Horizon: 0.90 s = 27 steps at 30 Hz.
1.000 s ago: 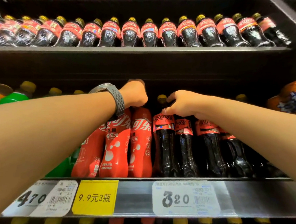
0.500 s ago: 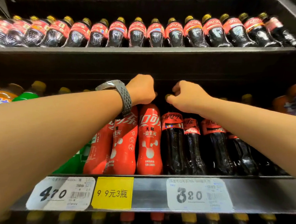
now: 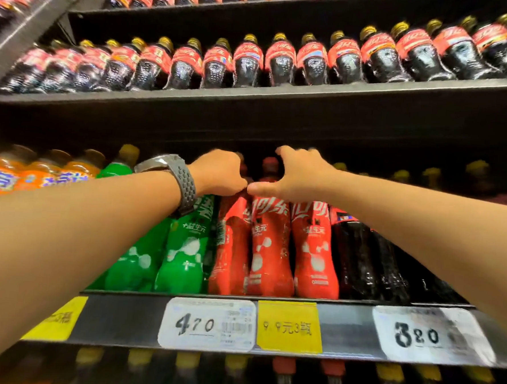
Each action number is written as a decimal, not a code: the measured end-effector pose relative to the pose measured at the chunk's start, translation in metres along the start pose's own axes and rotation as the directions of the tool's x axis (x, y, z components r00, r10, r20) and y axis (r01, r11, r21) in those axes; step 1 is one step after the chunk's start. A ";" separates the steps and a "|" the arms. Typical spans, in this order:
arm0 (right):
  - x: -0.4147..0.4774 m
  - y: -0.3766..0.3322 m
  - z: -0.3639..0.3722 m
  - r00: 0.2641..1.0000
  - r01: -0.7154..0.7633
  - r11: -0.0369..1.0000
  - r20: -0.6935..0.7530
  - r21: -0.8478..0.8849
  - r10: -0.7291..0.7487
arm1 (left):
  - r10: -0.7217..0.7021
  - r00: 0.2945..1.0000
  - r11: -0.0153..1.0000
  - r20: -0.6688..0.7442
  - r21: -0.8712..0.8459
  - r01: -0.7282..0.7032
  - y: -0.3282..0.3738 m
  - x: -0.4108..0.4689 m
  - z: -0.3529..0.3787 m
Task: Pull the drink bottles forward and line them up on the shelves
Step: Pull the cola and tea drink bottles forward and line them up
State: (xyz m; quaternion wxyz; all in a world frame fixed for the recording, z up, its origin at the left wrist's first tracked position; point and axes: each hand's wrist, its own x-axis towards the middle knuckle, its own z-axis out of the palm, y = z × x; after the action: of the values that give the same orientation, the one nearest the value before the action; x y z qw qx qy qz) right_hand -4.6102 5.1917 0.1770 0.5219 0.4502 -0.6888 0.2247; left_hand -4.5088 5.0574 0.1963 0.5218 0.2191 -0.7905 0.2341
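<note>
red bottles [image 3: 272, 246] upright, caps up – left hand [image 3: 217, 173] grips one neck; right hand [image 3: 297, 178] grasp unclear

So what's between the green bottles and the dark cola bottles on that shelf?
Three red-wrapped bottles, side by side at the shelf front, per the head view. The left hand and right hand are at their tops.

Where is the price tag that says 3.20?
In the head view, the 3.20 price tag sits lower right on the shelf's front rail, below the dark cola bottles and right of the yellow promotion tag.
</note>
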 end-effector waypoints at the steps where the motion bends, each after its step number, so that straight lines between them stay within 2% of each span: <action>1: 0.000 -0.005 0.001 0.999 -0.001 1.000 0.038 -0.002 0.001 | 0.005 1.000 1.000 0.011 -0.016 -0.005 -0.001 0.001 0.001; 8: -0.001 -0.011 -0.009 0.986 -0.007 0.995 0.166 0.095 -0.009 | 0.099 0.989 0.989 0.110 -0.118 -0.086 -0.004 0.008 -0.008; 13: -0.003 -0.013 -0.009 0.985 0.024 0.997 0.169 0.068 -0.035 | 0.068 0.997 0.993 -0.020 -0.099 -0.070 0.003 0.003 -0.001; 17: -0.004 -0.008 -0.009 0.982 0.018 0.995 0.185 0.102 -0.036 | 0.036 0.999 0.994 0.034 -0.107 -0.033 0.006 0.006 -0.004; 21: -0.003 -0.006 -0.008 0.982 0.026 0.994 0.186 0.107 -0.045 | 0.066 0.990 0.988 0.122 -0.150 -0.048 0.000 0.003 -0.016; 27: -0.004 0.000 -0.003 0.985 0.045 0.989 0.156 0.138 -0.066 | 0.056 0.997 0.989 0.047 -0.142 -0.049 0.000 -0.002 -0.011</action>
State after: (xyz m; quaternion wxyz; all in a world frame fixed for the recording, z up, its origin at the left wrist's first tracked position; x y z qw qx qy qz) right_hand -4.6087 5.1956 0.1743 0.4395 0.5198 -0.6991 0.2187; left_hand -4.5000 5.0639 0.1980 0.5092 0.1667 -0.8237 0.1856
